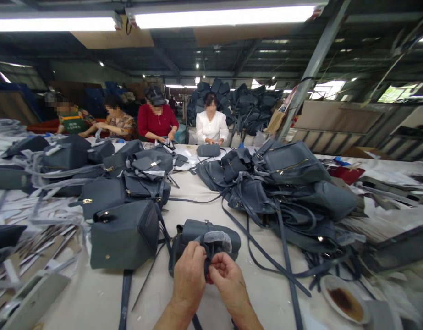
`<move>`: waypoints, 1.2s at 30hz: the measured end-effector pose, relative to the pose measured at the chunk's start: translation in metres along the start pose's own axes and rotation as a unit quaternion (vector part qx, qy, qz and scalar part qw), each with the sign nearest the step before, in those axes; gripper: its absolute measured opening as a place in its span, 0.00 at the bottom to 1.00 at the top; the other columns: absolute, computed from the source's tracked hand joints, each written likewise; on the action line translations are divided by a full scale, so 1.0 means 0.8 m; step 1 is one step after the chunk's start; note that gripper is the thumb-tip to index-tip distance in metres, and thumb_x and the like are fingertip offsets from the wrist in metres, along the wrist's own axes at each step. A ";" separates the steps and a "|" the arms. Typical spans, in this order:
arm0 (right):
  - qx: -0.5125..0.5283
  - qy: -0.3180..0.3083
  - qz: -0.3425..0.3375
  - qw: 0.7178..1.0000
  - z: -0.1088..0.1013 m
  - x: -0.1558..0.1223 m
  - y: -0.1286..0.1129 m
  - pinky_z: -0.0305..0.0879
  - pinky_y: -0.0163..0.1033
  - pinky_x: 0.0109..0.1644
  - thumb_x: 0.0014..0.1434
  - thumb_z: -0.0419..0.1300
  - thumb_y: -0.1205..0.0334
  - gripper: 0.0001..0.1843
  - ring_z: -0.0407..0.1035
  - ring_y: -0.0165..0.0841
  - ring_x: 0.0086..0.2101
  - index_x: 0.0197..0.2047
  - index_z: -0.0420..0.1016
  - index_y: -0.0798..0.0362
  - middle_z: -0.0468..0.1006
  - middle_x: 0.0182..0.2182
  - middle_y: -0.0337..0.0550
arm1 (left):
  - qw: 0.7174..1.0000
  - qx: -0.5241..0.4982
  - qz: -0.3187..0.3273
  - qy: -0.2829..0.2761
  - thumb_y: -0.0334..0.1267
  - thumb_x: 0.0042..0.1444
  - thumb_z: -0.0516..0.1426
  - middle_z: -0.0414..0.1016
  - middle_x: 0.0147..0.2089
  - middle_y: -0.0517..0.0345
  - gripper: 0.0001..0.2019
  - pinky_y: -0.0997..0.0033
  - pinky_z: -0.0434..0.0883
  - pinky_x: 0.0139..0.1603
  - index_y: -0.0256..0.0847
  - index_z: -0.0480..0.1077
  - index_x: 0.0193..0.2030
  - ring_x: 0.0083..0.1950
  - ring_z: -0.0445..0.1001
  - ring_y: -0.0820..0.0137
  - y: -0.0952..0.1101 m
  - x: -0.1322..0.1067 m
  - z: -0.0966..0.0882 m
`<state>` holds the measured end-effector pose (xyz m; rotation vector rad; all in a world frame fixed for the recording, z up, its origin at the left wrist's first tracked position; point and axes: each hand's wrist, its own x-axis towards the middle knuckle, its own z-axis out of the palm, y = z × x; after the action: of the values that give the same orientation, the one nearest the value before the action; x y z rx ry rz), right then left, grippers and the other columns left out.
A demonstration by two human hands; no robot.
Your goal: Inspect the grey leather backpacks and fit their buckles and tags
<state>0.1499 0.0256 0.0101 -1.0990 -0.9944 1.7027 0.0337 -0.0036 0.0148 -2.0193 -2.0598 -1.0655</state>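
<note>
I am pinching the small grey bag [197, 229] with my left hand [189, 274] and right hand [227, 276], the fingers of both closing on its near flap. It is lying at the middle of the tabletop's [94, 298] near edge, just beside an upright bag [123, 236].

A large workshop under a dark beamed ceiling [211, 57], lit by two long fluorescent tubes [225, 17] overhead. A slanted grey metal post [314, 64] rises at right. Daylight shows through windows [398, 94] high on the right wall [338, 121]. A long pale surface [192, 185] runs toward the far end.
</note>
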 end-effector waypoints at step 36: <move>-0.215 -0.226 0.141 0.940 -0.035 -0.049 -0.020 0.56 0.32 0.25 0.45 0.55 0.61 0.08 0.61 0.27 0.21 0.26 0.74 0.54 0.68 0.19 0.35 | 0.987 -0.134 0.017 -0.091 0.30 0.61 0.46 0.66 0.28 0.61 0.10 0.76 0.63 0.28 0.43 0.62 0.29 0.26 0.68 0.72 0.009 0.047 -0.041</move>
<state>0.1893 -0.0016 0.0266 -1.1894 -1.6221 2.0866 0.0214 0.0115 0.0611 -2.3517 -2.0494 -1.2545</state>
